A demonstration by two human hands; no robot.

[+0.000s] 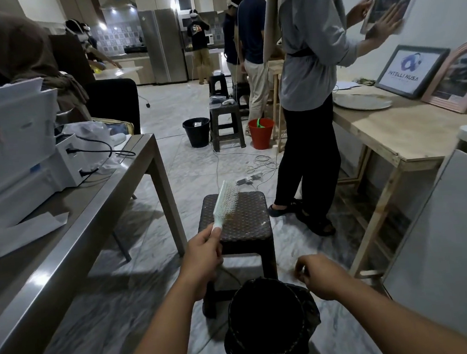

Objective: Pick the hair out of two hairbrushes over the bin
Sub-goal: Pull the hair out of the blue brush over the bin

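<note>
Grey marble floor [191,163] takes up most of the view, with a steel tabletop [69,219] running along the nine o'clock side and a plywood tabletop [392,132] at three o'clock. Between them, at the centre, stands a brown plastic stool [247,223]; nothing lies on its woven seat that I can make out, and a second hairbrush is not in view. Just in front of the stool, at six o'clock, sits the bin [270,323], lined with a black bag whose mouth gapes upward, placed close to the person so that loosened hair can drop straight in.

At about ten o'clock from the bin, the left hand [202,253] is wrapped fully round the handle of a pale green hairbrush [225,205], fingers curled tight. The brush is held up over the stool rather than directly above the bin, head tilted toward one o'clock with the bristles facing right, probably to turn the bristle bed toward the picking hand. A brownish tuft clings among the bristles near the base, so the cleaning looks unfinished.

Beside the bin rim at two o'clock, the right hand [320,275] hangs with fingers loosely curled and thumb meeting forefinger in a pinch. Whether a few strands are held there is too fine to tell; the pose suits letting hair fall into the bag
</note>
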